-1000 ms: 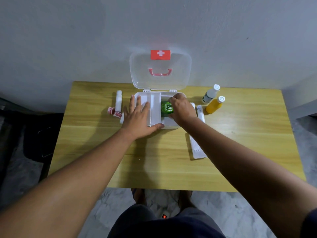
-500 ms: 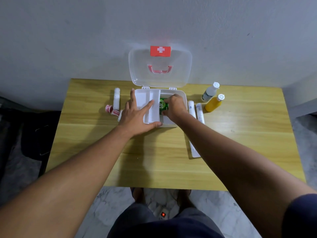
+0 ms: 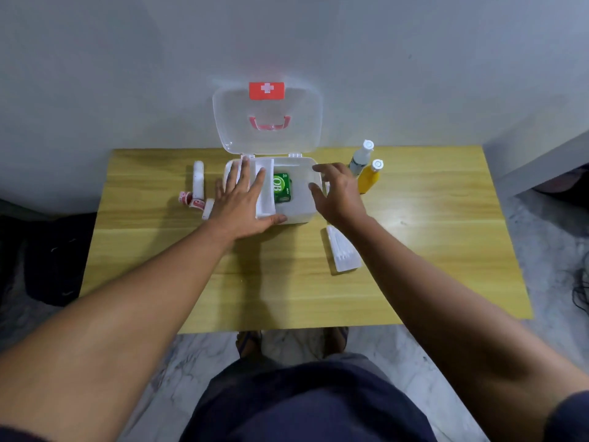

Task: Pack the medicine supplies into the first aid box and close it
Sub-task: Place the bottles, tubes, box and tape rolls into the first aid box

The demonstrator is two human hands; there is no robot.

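Green carton w/ white lettering [image 3: 282,187] is down in the white plastic first aid box [image 3: 301,215], mid compartment, just right of the white divider tray [image 3: 265,193]. My left hand [image 3: 243,202] lies flat on the tray side, fingers spread, pinning the box. Right hand [image 3: 339,194] hovers over the box's right edge, fingers loosely open, holding nothing. Clear lid w/ red cross label [image 3: 267,119] stands upright. Next imo: go for the orange bottle w/ white cap [image 3: 369,177] beside it; grip the body not the cap, lay it flat so the lid shuts, keep left hand bracing
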